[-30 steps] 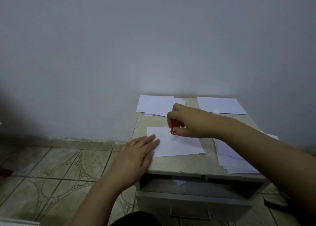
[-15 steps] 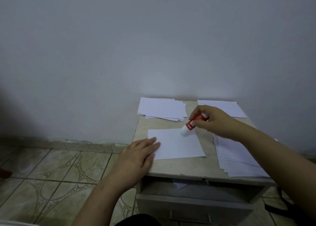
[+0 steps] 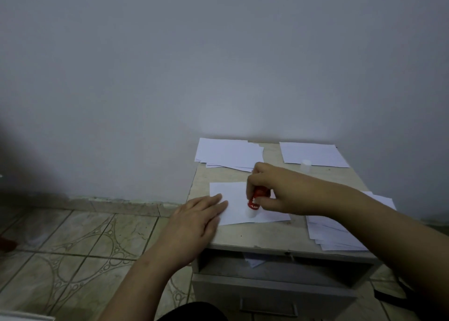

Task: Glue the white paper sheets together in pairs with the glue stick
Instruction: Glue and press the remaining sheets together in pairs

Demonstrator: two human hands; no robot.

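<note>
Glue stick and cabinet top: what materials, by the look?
Glue stick: glossy red plastic barrel with a whitish tip, held in the right hand. Cabinet top: matte beige, faintly mottled, likely laminate board; the thin square front edge suggests it, though stone veneer isn't excluded.

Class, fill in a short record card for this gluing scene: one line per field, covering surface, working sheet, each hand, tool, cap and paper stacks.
Surface: small cabinet top
Working sheet: single white sheet, lying flat
Left hand: left hand flat, fingers pressing the sheet's near-left edge
Right hand: right hand grips the glue stick
Tool: glue stick, red, tip down on the sheet
Cap: glue cap, standing near the far-right stack
Stacks: far-left stack; far-right stack; right-edge stack
</note>
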